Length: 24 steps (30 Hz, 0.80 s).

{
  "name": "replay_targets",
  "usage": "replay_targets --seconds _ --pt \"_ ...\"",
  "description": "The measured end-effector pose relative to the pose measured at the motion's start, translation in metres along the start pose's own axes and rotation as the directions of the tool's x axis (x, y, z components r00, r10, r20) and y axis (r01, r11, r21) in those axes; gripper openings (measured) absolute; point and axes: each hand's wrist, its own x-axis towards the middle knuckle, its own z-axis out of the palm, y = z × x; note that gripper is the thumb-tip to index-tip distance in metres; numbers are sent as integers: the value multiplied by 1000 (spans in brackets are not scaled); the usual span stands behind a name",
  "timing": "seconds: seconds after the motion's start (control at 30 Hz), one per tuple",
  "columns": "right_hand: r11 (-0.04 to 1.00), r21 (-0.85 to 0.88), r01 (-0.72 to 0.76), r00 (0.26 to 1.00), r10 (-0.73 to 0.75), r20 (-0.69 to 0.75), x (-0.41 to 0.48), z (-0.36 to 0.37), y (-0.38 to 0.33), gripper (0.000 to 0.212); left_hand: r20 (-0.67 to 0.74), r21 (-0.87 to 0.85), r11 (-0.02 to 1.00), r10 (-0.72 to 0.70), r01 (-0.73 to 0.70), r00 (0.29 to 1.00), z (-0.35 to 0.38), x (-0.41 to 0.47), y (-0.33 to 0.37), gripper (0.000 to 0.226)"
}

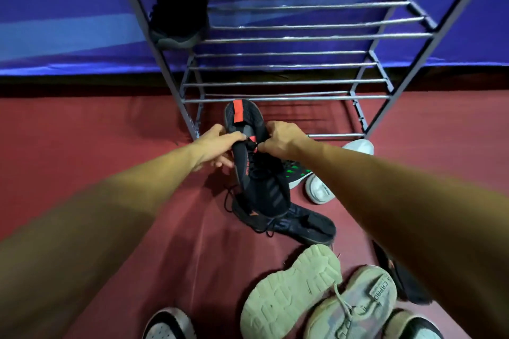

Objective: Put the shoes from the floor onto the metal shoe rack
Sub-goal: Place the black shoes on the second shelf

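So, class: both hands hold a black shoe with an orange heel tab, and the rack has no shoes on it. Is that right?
Not quite. The left hand and right hand do hold the black shoe, but the rack is not bare: the head view shows one dark shoe on its left end.

A metal shoe rack [303, 36] stands at the far side of the floor [110, 124], with a wall covering [68, 8] behind it; one shelved shoe [179, 14] sits at the left end of a rack shelf; before the lowest bars, the left hand [217, 146] and right hand [281, 140] hold a lifted shoe [256, 162], heel toward the rack; a second shoe [303, 226] lies on the floor beneath its toe; other shoes [319, 190] lie right of it, near the rack's front right leg; nearest the viewer, an upturned shoe [289, 292] lies left of its neighbour shoe [358, 305].
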Motion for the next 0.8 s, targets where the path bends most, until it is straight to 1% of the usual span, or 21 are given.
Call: replay_targets --seconds 0.07,0.13,0.23,0.3,0.4,0.47,0.53,0.6,0.63,0.7,0.77,0.8 --pt "1000 -3 26 1000 -26 -8 -8 -17 6 24 6 -34 999 -26 26 1000 0 -10 17 55" --pt "998 10 69 997 -69 -34 -15 -30 9 24 -19 -101 994 -44 42 999 -2 -18 32 52" --pt "989 48 137 987 -132 -89 -26 -45 8 44 -95 -158 987 -43 28 995 0 -32 48 37" --pt "985 36 167 980 -162 -117 -29 -55 6 49 -158 -212 977 -21 -13 987 2 -38 58 31" --pt "976 51 210 963 -198 -184 -32 -69 -1 44 -226 -374 922 12 -98 974 0 -46 81 18" --pt "969 37 244 943 -227 -245 -33 -77 -10 43 -265 -444 886 11 -132 964 -6 -50 102 14" --pt "968 31 250 924 -229 -305 -36 -85 -18 49 -275 -485 864 -3 -136 961 -12 -52 117 15" --pt "971 22 239 900 -213 -380 -33 -96 -25 48 -255 -560 821 -36 -117 966 -13 -52 121 14" --pt "972 33 232 891 -198 -409 -33 -102 -30 45 -250 -605 789 -59 -109 966 -12 -52 117 16" --pt "967 73 245 879 -189 -439 -32 -113 -39 33 -250 -691 715 -92 -111 964 -7 -49 105 31" --pt "951 66 302 872 -247 -422 -34 -118 -47 17 -236 -760 642 -122 -105 964 -5 -45 96 48" --pt "939 65 337 875 -287 -389 -36 -118 -50 11 -228 -778 621 -134 -97 964 -6 -44 94 52"
